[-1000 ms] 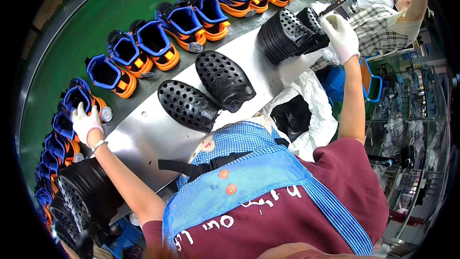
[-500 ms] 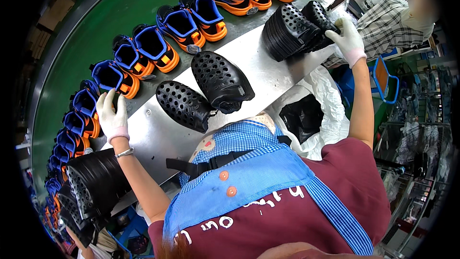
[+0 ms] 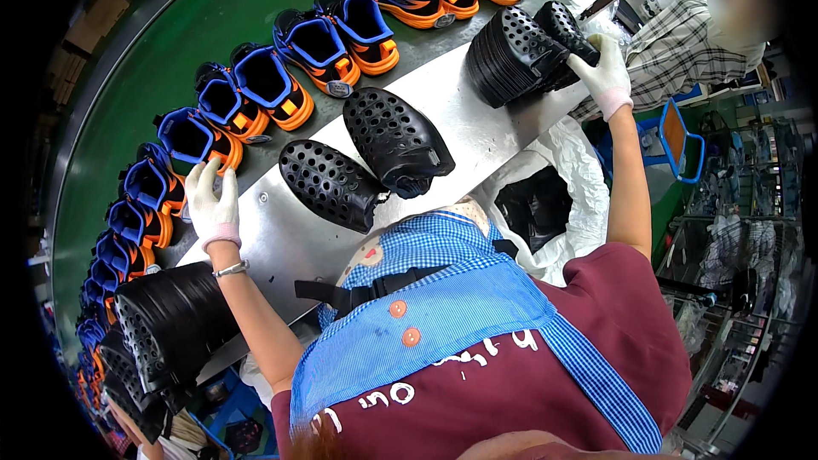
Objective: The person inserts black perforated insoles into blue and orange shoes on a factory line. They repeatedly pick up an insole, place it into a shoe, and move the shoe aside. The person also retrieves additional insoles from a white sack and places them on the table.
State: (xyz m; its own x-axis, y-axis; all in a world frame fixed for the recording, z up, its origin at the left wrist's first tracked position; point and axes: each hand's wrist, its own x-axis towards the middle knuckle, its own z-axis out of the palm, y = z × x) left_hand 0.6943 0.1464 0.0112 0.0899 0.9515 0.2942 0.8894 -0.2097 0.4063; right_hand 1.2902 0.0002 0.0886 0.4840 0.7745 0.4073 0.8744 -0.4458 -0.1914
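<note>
My left hand [image 3: 213, 204], in a white glove, hangs beside a row of shoes with its fingers apart and nothing in it. Nearest to it is a black shoe with blue lining and orange sole [image 3: 187, 138]. At the far right, my gloved right hand [image 3: 603, 78] grips the edge of a black perforated shoe insert [image 3: 562, 30], beside a nested stack of such inserts [image 3: 511, 55]. Two more bundles of black perforated inserts, one upright [image 3: 396, 140] and one lower [image 3: 328, 183], lie on the metal shelf [image 3: 260, 226] in front of me.
A green conveyor belt [image 3: 170, 43] carries several shoes along the shelf. Another insert stack [image 3: 175, 315] sits at the shelf's left end. A white sack [image 3: 588, 196] holding black pieces stands below the right side. A person in a checked shirt [image 3: 665, 55] is at the far right.
My right hand has shifted slightly left, further onto the insert. My left hand has moved a little right and down. The shoes on the belt have slid slightly left.
</note>
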